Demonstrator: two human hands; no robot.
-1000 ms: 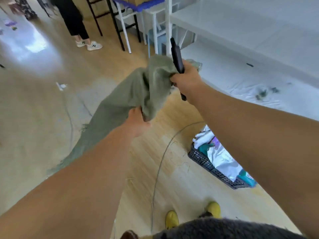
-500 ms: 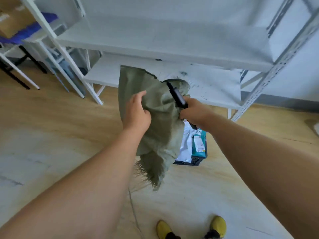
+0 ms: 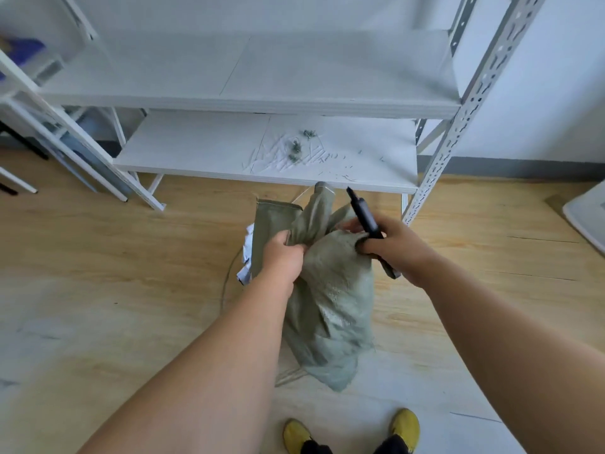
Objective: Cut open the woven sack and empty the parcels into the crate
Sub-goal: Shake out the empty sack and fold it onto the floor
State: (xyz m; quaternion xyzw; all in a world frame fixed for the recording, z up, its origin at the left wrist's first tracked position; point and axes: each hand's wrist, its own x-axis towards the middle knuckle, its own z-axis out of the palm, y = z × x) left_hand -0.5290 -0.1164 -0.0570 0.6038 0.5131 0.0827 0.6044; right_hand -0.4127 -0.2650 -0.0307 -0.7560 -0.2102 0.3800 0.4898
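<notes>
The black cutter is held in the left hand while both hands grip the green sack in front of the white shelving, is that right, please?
Not quite: the head view shows the black cutter in the right hand, not the left hand. The rest stands: both hands grip the green sack in front of the white shelving.

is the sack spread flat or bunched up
Bunched up. The sack hangs crumpled and limp between the left hand and right hand, both gripping gathered folds near its top.

The sack (image 3: 330,290) hangs between the left hand (image 3: 283,257) and the right hand (image 3: 393,247), in front of the shelf unit (image 3: 196,149). Parcels (image 3: 246,257) show behind the sack's left edge. The knife (image 3: 365,217) sits in the right hand, above the sack.
</notes>
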